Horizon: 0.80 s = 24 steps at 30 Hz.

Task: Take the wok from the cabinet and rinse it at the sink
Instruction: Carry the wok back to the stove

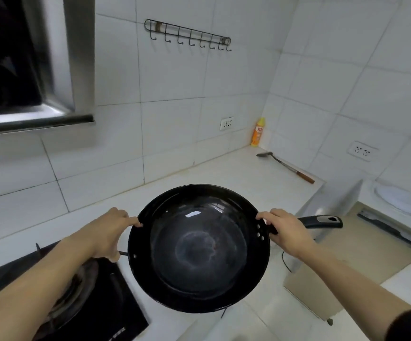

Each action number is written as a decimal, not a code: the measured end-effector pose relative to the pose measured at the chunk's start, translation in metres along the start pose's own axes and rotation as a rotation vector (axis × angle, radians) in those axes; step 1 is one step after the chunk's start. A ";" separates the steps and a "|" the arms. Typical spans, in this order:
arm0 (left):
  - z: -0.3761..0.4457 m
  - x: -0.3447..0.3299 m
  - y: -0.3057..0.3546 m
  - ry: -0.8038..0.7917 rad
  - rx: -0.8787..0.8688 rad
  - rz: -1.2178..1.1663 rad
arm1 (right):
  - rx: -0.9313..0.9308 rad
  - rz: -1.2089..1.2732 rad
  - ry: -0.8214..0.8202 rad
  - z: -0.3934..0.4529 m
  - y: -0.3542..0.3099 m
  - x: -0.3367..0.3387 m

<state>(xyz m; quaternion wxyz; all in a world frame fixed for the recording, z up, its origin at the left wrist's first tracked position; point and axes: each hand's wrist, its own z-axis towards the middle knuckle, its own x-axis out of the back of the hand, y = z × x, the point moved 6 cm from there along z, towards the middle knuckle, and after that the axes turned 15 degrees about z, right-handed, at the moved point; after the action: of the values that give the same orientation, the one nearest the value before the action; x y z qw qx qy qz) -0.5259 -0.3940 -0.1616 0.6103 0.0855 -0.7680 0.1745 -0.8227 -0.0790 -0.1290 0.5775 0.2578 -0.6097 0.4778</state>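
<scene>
A black round wok (198, 249) hangs above the white counter, mouth up, with nothing in its bowl. My left hand (108, 235) grips its left rim, thumb on top of the edge. My right hand (284, 231) grips the long black handle (322, 221) where it joins the right rim. The handle's end points right. No sink or cabinet shows in the head view.
A black gas hob (89, 303) lies at the lower left under my left arm. On the counter (224, 173) behind are a spatula (285, 166) and a yellow bottle (257, 132). A wooden board (359, 247) and a white plate (398, 200) lie at right. A hook rail (187, 35) hangs on the tiled wall.
</scene>
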 end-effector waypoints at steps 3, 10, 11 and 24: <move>0.008 -0.009 -0.005 -0.028 0.057 0.016 | 0.044 0.041 -0.043 0.038 0.021 -0.022; 0.046 -0.014 -0.013 -0.103 0.270 0.088 | 0.241 0.201 -0.131 0.154 0.063 -0.066; 0.051 -0.012 -0.012 -0.110 0.292 0.097 | 0.261 0.211 -0.143 0.169 0.069 -0.072; 0.047 -0.039 -0.009 -0.184 0.509 -0.083 | 0.454 0.315 -0.289 0.269 0.065 -0.124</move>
<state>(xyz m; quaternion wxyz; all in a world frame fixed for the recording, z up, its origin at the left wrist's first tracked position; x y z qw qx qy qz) -0.5563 -0.4229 -0.2069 0.5035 0.2830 -0.7473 0.3284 -0.9771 -0.3189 -0.2323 0.3314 0.3480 -0.5958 0.6435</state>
